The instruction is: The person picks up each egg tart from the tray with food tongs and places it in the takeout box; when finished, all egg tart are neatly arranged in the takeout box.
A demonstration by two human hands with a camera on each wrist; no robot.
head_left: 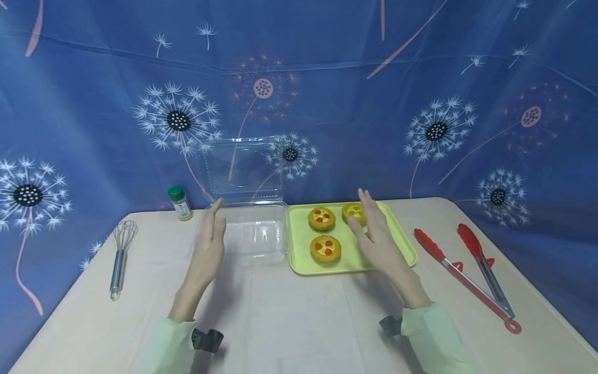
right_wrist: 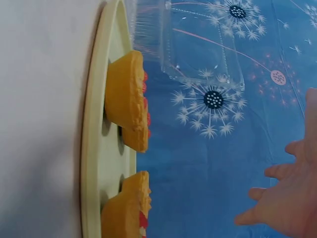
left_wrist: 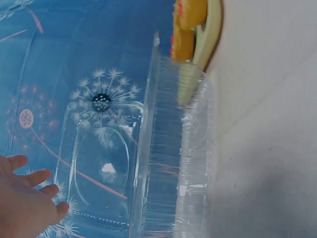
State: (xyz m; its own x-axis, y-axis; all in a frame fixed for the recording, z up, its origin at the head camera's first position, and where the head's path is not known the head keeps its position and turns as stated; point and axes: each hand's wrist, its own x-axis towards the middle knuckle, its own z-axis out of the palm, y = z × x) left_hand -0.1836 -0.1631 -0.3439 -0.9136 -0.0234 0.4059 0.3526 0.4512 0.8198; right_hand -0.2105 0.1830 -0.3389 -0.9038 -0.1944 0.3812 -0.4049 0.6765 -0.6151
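Observation:
My left hand (head_left: 210, 246), fingers straight, hovers at the left side of a clear plastic clamshell container (head_left: 261, 236). Its lid (head_left: 243, 169) stands upright at the back, and nothing lies in the base. Over the right part of a yellow tray (head_left: 349, 255) I hold my right hand (head_left: 380, 244), fingers extended and nothing in it. Several egg tarts with red toppings sit on that tray, among them a front tart (head_left: 325, 249) and a back tart (head_left: 321, 218). Another tart (head_left: 353, 213) is partly covered by the right hand in the head view; the right wrist view shows tarts (right_wrist: 124, 89) side-on.
A green-capped seasoning jar (head_left: 180, 204) stands at the back left, and a metal whisk (head_left: 119, 270) lies at the left edge. Red-tipped tongs (head_left: 474, 285) lie spread to the right of the tray. Behind the table hangs a blue dandelion-print cloth (head_left: 336, 130).

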